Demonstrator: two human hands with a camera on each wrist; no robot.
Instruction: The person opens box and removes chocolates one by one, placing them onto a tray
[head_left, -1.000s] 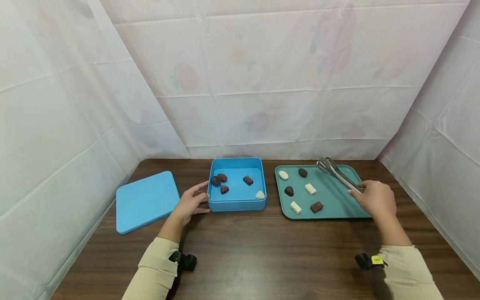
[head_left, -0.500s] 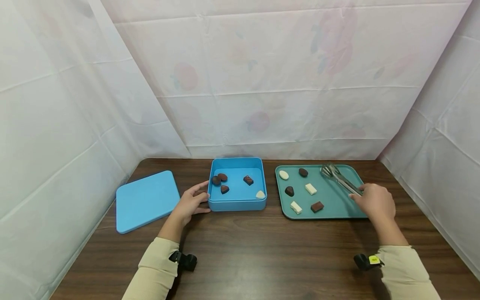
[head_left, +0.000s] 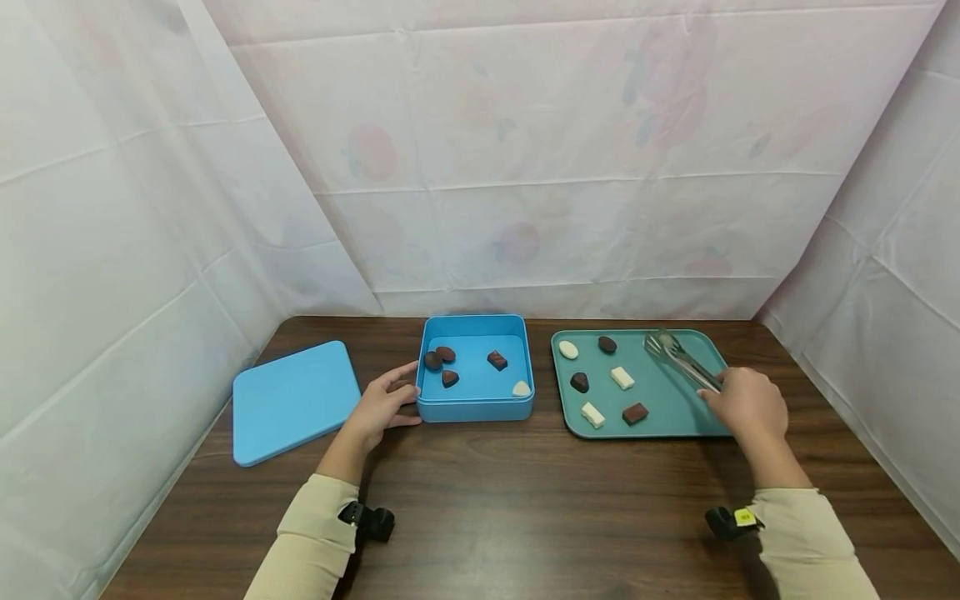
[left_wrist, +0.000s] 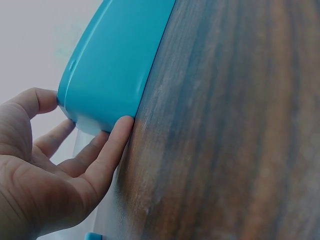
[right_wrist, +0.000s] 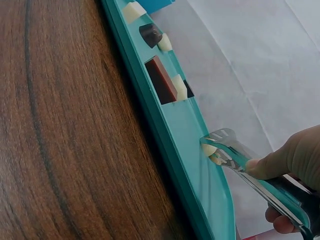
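Observation:
My left hand rests its spread, fairly straight fingertips against the left side of an open blue box. Inside the box lie several brown chocolates and one white piece. My right hand grips metal tongs over the right part of a green tray. In the right wrist view, a cream-coloured piece shows at the tong tips; whether they pinch it I cannot tell. Left of the tongs, the tray bears white chocolates and dark chocolates.
A flat blue lid lies on the wooden table at the left, just past my left hand. White patterned cloth hangs behind the table and along both sides.
The tongs and right hand have moved slightly, their tips coming lower and nearer the viewer onto the tray. My left hand stays at the box.

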